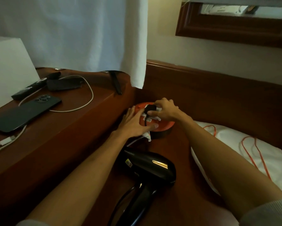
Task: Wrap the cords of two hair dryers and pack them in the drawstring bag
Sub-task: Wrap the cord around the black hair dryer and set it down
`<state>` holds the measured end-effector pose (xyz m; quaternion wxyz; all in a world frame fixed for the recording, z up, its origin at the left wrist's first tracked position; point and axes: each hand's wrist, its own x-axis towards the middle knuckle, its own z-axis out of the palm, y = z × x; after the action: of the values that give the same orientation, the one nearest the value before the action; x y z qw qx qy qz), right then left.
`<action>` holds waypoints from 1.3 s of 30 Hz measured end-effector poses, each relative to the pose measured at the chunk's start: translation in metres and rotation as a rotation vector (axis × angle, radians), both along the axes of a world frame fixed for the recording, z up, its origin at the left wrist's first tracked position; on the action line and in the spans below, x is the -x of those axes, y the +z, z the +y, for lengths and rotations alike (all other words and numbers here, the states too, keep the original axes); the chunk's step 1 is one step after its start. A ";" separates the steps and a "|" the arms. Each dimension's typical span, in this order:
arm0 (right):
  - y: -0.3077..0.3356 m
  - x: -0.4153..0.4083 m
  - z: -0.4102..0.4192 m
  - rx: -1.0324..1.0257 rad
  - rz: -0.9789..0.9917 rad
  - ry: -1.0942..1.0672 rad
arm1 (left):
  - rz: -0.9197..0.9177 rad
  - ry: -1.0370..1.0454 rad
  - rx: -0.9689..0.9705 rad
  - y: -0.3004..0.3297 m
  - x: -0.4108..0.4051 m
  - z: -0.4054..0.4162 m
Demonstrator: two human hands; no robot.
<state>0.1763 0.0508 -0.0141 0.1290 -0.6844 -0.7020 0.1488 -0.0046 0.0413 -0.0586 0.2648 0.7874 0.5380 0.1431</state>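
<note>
While the left hand [133, 123] lies flat to steady the orange extension reel [155, 123], the right hand [164, 110] pinches the black plug [151, 108] seemingly to unplug the hair dryer [146, 167] lying nearby, beside the white drawstring bag [244, 154].

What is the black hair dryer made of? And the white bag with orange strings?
The hair dryer looks like hard plastic: smooth, slightly glossy black, with a shiny gold strip catching light. The bag looks like soft matte cloth, since it wrinkles and sags; its exact fabric can't be told.
</note>
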 end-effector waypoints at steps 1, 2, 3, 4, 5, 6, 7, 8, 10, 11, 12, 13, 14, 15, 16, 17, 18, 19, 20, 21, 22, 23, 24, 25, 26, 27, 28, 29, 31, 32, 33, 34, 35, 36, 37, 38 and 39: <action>0.001 0.000 0.002 -0.011 -0.023 0.016 | 0.003 0.001 -0.004 -0.001 0.000 0.000; 0.004 0.002 0.004 -0.015 -0.048 0.034 | 0.013 0.002 -0.009 -0.001 0.000 0.001; 0.007 0.003 0.005 -0.008 -0.066 0.052 | 0.028 0.002 -0.011 0.000 -0.001 0.003; 0.010 0.004 0.006 0.007 -0.077 0.071 | 0.049 0.003 -0.005 0.003 -0.002 0.004; 0.015 0.007 0.005 0.019 -0.086 0.090 | 0.071 0.003 0.010 0.007 -0.003 0.005; 0.019 0.009 0.004 0.024 -0.079 0.101 | 0.086 0.005 0.033 0.012 -0.005 0.006; 0.022 0.009 0.003 0.025 -0.051 0.096 | 0.090 0.007 0.057 0.018 -0.006 0.006; 0.024 0.007 0.002 0.021 -0.006 0.075 | 0.090 0.012 0.080 0.022 -0.008 0.007; 0.028 0.002 -0.004 0.004 0.117 0.020 | 0.086 0.028 0.122 0.031 -0.010 0.005; 0.028 -0.002 -0.009 -0.007 0.162 -0.008 | 0.077 0.035 0.136 0.035 -0.011 0.001; 0.027 -0.006 -0.015 -0.024 0.187 -0.031 | 0.060 0.035 0.137 0.040 -0.013 -0.004; 0.026 -0.010 -0.024 -0.049 0.202 -0.056 | 0.032 0.032 0.129 0.045 -0.014 -0.011; 0.024 -0.014 -0.036 -0.085 0.225 -0.082 | -0.008 0.030 0.111 0.051 -0.013 -0.020; 0.021 -0.017 -0.050 -0.129 0.257 -0.114 | -0.055 0.035 0.085 0.058 -0.012 -0.031; 0.015 -0.021 -0.063 -0.180 0.286 -0.153 | -0.105 0.048 0.052 0.062 -0.010 -0.043; 0.007 -0.025 -0.077 -0.230 0.309 -0.204 | -0.162 0.068 0.012 0.065 -0.005 -0.057; -0.002 -0.030 -0.091 -0.266 0.321 -0.265 | -0.226 0.090 -0.022 0.067 0.000 -0.072; -0.010 -0.035 -0.102 -0.281 0.335 -0.332 | -0.291 0.106 -0.041 0.067 0.006 -0.091; -0.019 -0.039 -0.111 -0.271 0.349 -0.397 | -0.347 0.110 -0.049 0.067 0.012 -0.113; -0.027 -0.042 -0.118 -0.236 0.355 -0.448 | -0.378 0.109 -0.055 0.065 0.016 -0.137; -0.033 -0.041 -0.124 -0.187 0.358 -0.487 | -0.384 0.108 -0.063 0.063 0.020 -0.160; -0.040 -0.041 -0.128 -0.137 0.341 -0.509 | -0.366 0.112 -0.067 0.058 0.023 -0.183; -0.043 -0.038 -0.132 -0.100 0.300 -0.518 | -0.338 0.125 -0.073 0.052 0.025 -0.205; -0.046 -0.035 -0.135 -0.064 0.252 -0.520 | -0.309 0.144 -0.080 0.044 0.025 -0.223; -0.046 -0.033 -0.138 -0.029 0.217 -0.511 | -0.276 0.157 -0.085 0.035 0.025 -0.237; -0.044 -0.031 -0.141 0.007 0.200 -0.486 | -0.236 0.169 -0.091 0.026 0.024 -0.247; -0.043 -0.030 -0.145 0.054 0.198 -0.454 | -0.200 0.184 -0.095 0.018 0.023 -0.253; -0.044 -0.032 -0.146 0.092 0.194 -0.416 | -0.168 0.209 -0.097 0.011 0.023 -0.255; -0.049 -0.039 -0.150 0.088 0.157 -0.366 | -0.117 0.257 -0.089 -0.001 0.024 -0.257; -0.043 -0.038 -0.162 0.078 0.146 -0.369 | -0.091 0.256 -0.088 -0.007 0.025 -0.258; -0.032 -0.032 -0.177 0.036 0.142 -0.377 | -0.070 0.245 -0.099 -0.011 0.025 -0.259; -0.022 -0.025 -0.194 -0.034 0.148 -0.366 | -0.068 0.237 -0.125 -0.015 0.026 -0.260; -0.017 -0.020 -0.208 -0.100 0.185 -0.350 | -0.084 0.232 -0.158 -0.016 0.027 -0.262; -0.014 -0.015 -0.224 -0.154 0.252 -0.331 | -0.123 0.227 -0.190 -0.015 0.028 -0.263; -0.014 -0.010 -0.242 -0.192 0.321 -0.302 | -0.179 0.227 -0.216 -0.011 0.028 -0.264; -0.016 -0.003 -0.260 -0.212 0.375 -0.276 | -0.246 0.225 -0.242 -0.005 0.029 -0.266; -0.018 0.005 -0.278 -0.226 0.415 -0.242 | -0.315 0.216 -0.267 0.004 0.030 -0.268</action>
<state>0.1716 -0.2274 -0.0319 0.3628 -0.6995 -0.5857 0.1898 -0.0345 -0.2264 -0.0549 0.2222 0.7212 0.5476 0.3614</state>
